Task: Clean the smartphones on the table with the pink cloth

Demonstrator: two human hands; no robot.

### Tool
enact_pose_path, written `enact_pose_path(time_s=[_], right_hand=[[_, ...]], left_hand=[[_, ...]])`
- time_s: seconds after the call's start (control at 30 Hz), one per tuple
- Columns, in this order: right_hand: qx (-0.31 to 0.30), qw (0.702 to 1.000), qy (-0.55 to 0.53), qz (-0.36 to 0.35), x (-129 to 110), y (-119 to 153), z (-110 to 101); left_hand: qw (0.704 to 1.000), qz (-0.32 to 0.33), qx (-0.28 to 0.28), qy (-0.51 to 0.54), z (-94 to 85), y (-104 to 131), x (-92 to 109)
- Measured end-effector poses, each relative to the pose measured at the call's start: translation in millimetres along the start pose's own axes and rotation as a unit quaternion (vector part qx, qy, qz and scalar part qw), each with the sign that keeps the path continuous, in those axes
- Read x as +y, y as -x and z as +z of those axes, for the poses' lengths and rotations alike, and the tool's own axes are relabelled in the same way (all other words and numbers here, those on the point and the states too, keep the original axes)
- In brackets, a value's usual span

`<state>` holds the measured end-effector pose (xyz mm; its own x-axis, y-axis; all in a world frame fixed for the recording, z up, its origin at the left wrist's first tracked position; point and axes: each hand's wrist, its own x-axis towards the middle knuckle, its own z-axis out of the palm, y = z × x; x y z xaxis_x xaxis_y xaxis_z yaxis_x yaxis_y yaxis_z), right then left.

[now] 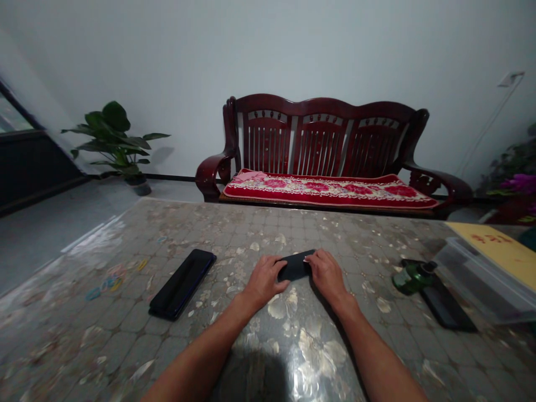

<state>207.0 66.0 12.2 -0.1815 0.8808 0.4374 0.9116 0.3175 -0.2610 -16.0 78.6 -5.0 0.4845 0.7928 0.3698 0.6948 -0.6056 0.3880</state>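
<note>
Between my hands on the table lies a dark, flat, rectangular piece (296,267), about as big as a phone; I cannot tell exactly what it is. My left hand (265,277) grips its left end, with the thumb at the near edge and the fingers at the far side. At its right end, my right hand (326,273) has curled fingers closed on the edge, hiding that corner. A black phone (182,285) rests on the table left of my left hand, apart from it.
A patterned cloth covers the table (138,357). Coloured rubber bands (111,279) lie at left. To the right are a green bottle (412,278), a black phone (450,307) and a clear plastic box (473,273) under a yellow sheet (498,245). Behind stands a wooden bench (320,134).
</note>
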Motion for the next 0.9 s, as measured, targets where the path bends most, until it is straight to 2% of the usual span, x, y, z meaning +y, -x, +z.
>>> enact_pose_path(time_s=[0.17, 0.37, 0.47, 0.63, 0.9], right_hand=[[-0.034, 0.995, -0.051, -0.083, -16, 1, 3], [0.009, 1.000, -0.013, 0.003, 6, -1, 1], [0.003, 1.000, -0.027, -0.009, 8, 0, 2], [-0.033, 0.995, -0.076, -0.064, -2, -1, 1], [-0.022, 0.997, -0.070, -0.035, 2, -2, 0]], left_hand=[[0.999, -0.036, -0.015, -0.016, -3.2, 1, 12], [0.994, -0.086, -0.041, -0.051, -1.4, 6, 27], [0.995, -0.072, -0.060, -0.043, -1.7, 8, 31], [0.995, -0.048, -0.084, -0.038, -3.9, 11, 39], [0.996, -0.011, -0.084, 0.008, 4.4, 21, 46]])
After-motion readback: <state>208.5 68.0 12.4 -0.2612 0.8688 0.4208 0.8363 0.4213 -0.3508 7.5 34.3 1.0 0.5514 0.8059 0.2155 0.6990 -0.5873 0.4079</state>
